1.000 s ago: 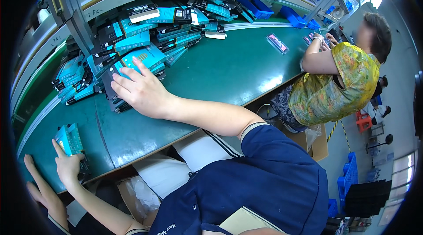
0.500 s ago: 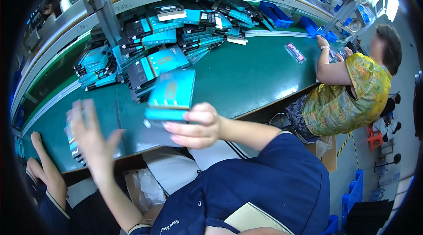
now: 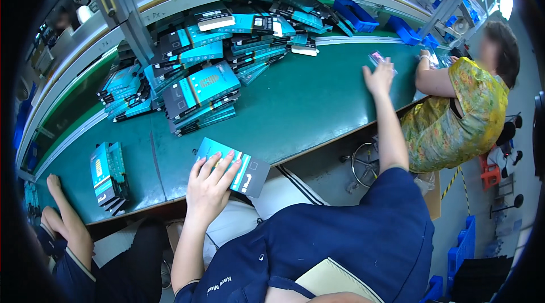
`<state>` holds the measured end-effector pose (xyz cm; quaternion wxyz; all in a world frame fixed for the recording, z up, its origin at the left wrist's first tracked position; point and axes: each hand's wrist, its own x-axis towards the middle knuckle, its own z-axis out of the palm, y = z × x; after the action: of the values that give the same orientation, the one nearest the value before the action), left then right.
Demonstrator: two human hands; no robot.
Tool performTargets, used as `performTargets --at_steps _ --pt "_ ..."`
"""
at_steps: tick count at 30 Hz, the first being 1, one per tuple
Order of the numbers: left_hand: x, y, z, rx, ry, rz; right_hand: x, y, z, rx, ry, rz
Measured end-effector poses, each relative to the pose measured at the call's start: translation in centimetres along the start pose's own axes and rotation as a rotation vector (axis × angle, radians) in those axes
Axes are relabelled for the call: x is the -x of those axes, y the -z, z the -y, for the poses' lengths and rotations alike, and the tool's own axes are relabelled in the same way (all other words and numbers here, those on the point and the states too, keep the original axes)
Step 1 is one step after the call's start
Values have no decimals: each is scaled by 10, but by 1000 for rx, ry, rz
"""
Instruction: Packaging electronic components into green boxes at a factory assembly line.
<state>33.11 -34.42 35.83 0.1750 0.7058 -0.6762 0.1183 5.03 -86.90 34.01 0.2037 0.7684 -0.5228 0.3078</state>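
My left hand (image 3: 209, 186) lies over a flat teal-and-black box (image 3: 250, 175) at the table's front edge, fingers spread across its top and gripping its near side; the thumb is mostly hidden. The box juts partly past the edge. My right arm stretches far to the right, where my right hand (image 3: 378, 80), fingers extended, is at a small clear-wrapped packet (image 3: 374, 56) with something pink in it. The fingers partly cover that packet, and no closed grip shows. Left of my left hand stands a short stack of similar boxes (image 3: 103, 172).
Large piles of teal-and-black boxes (image 3: 207, 84) fill the back of the green table (image 3: 295, 110). Blue bins (image 3: 357, 16) stand at the back right. A co-worker in a yellow patterned top (image 3: 465, 107) sits at the right; another person's arm (image 3: 65, 206) rests at the left.
The box went from my raised right hand to under my left hand at the table edge. My right hand swung far right to the packet; my left came over from beside the short stack.
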Motion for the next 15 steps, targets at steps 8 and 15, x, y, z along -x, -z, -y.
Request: performTargets --at_steps 8,15 --pt "6 9 0 139 48 -9 33 28 70 -43 150 228" --pt "-32 66 -10 206 194 20 175 167 191 -535 234 275"
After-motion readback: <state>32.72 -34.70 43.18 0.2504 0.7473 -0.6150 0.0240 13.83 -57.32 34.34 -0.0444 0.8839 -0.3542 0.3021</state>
